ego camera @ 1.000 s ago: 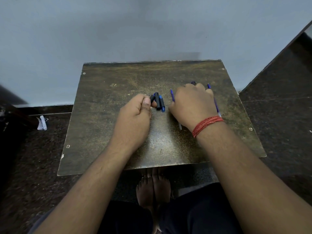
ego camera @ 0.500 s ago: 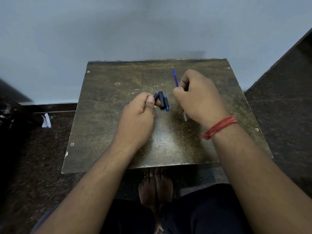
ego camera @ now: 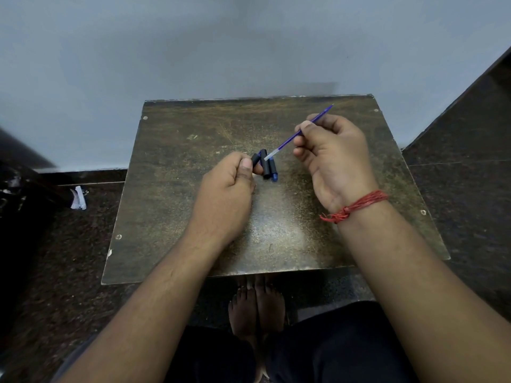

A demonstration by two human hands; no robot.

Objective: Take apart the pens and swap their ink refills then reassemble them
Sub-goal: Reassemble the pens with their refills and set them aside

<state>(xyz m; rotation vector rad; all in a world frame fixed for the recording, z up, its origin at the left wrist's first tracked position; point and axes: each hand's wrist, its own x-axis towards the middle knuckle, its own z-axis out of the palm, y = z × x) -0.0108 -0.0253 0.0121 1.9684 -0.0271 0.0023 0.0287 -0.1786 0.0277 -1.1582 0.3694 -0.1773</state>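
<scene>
Refill (ego camera: 293, 137) pinched in right hand (ego camera: 331, 158), left hand (ego camera: 226, 189) grip around pen barrel (ego camera: 255, 159), caps (ego camera: 269, 168) between.

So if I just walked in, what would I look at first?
Probably the thin blue ink refill, pinched in the right hand above the scuffed brown tabletop, slanting down toward the left hand. Next, the left hand, which grips a black pen part beside more black and blue pen pieces near the table's middle. The red thread bracelet on the right wrist stands out too.
</scene>
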